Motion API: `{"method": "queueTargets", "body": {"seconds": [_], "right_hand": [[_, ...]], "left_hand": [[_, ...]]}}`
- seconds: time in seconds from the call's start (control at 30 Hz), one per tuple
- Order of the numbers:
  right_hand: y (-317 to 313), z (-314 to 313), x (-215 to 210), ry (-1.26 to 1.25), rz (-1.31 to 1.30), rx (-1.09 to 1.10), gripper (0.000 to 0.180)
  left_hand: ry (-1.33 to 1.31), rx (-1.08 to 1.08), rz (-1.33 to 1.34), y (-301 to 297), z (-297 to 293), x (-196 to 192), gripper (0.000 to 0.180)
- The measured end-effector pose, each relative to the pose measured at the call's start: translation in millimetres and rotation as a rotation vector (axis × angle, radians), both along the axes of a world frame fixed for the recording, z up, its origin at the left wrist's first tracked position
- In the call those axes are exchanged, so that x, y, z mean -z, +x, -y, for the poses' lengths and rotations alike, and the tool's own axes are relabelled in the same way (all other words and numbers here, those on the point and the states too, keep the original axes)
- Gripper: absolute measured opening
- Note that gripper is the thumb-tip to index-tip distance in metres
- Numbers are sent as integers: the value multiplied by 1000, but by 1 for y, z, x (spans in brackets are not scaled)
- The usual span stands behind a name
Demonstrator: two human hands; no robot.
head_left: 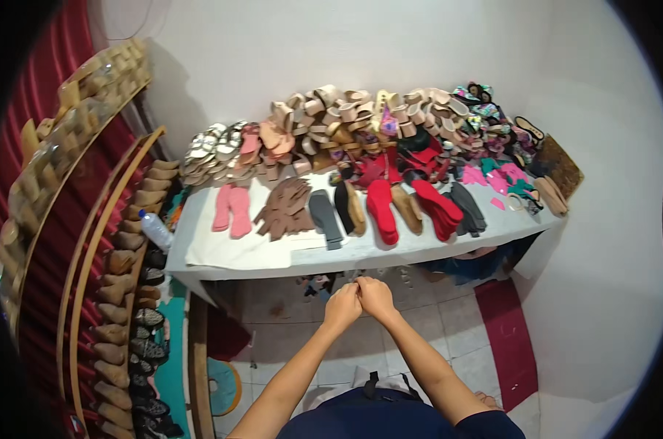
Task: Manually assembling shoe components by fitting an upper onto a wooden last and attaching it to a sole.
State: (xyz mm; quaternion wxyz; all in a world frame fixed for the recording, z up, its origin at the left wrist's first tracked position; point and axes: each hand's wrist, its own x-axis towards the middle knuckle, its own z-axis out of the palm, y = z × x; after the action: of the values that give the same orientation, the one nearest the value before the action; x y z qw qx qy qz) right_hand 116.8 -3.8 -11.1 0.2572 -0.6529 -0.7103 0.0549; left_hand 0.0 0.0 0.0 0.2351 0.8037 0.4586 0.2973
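My left hand (343, 307) and my right hand (377, 298) meet in front of the table's near edge, above the floor. Both are closed, with knuckles touching; whatever is between the fingers, if anything, is hidden. Beyond them on the white table (313, 256) lie shoe-sole shapes: a pink pair (232, 211), a fanned heap of brown pieces (286, 208), a dark grey stack (326, 219), a black and tan pair (350, 208), a red stack (381, 212), tan soles (407, 208), another red stack (437, 210) and dark grey pieces (466, 208).
Heeled sandals (339, 117) are piled along the table's back. Pink and green scraps (496, 175) lie at its right. A rack of shoe lasts (112, 314) and a plastic bottle (154, 228) stand left. A round blue cushion (223, 386) and dark red mat (508, 344) are on the floor.
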Motion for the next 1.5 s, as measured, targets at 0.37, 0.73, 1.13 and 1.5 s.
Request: {"method": "queueTargets", "body": {"seconds": [0.37,0.73,1.13,1.5], "right_hand": [[138,-54,-3,43,-257,202,21],[268,-167,-1,165,-12,325,30],[362,-223,6,-335,91,424,68],[393,-234,13,-545,-299,379,73]], "left_hand": [[-112,114,82,149,-73,0,27],[-193,265,74,259,-197,-7,30],[-592,298,155,336,-248,21,31],[-637,-145,481,386,-251,54,40]]}}
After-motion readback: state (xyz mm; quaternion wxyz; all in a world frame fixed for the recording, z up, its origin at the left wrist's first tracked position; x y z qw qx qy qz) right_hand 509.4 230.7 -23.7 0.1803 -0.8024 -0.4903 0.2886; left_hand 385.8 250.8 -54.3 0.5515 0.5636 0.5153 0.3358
